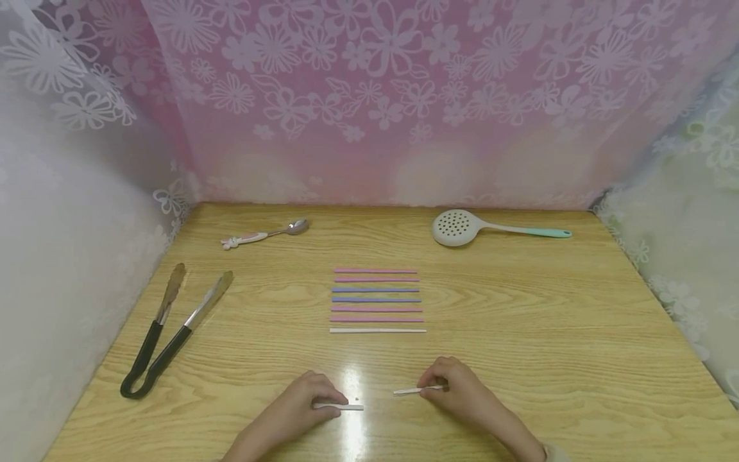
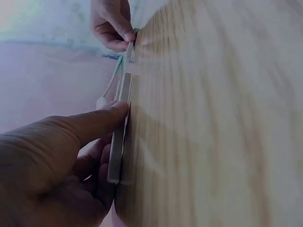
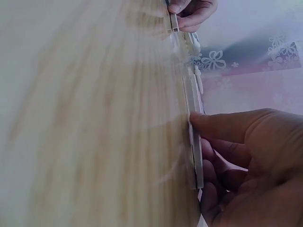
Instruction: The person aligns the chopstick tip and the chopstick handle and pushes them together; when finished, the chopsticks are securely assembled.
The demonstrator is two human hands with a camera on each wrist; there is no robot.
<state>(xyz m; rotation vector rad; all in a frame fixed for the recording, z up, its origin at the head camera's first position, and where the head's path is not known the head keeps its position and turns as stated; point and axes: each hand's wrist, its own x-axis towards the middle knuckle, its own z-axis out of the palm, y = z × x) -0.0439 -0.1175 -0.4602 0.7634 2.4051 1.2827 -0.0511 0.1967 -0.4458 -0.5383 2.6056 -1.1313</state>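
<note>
Near the front of the table my left hand (image 1: 306, 399) pinches a short white stick (image 1: 353, 407) between thumb and fingers, its squared end pointing right. My right hand (image 1: 456, 385) pinches another short white stick (image 1: 406, 391), which points left. The two sticks lie roughly in line with a gap between them, low over the wood. In the left wrist view the thumb (image 2: 99, 123) presses along the grey-looking stick (image 2: 116, 156); the right wrist view shows a similar pinch on its stick (image 3: 196, 156). Beyond the hands lies a full-length white stick (image 1: 378, 331), resembling a chopstick.
Behind the white stick, blue sticks (image 1: 375, 299) and pink sticks (image 1: 375, 310) lie in parallel. Black-handled tongs (image 1: 151, 353) spread at the left. A spoon (image 1: 262, 236) and a skimmer (image 1: 456, 228) rest at the back. Flowered cloth (image 1: 375, 154) encloses the table (image 1: 577, 333).
</note>
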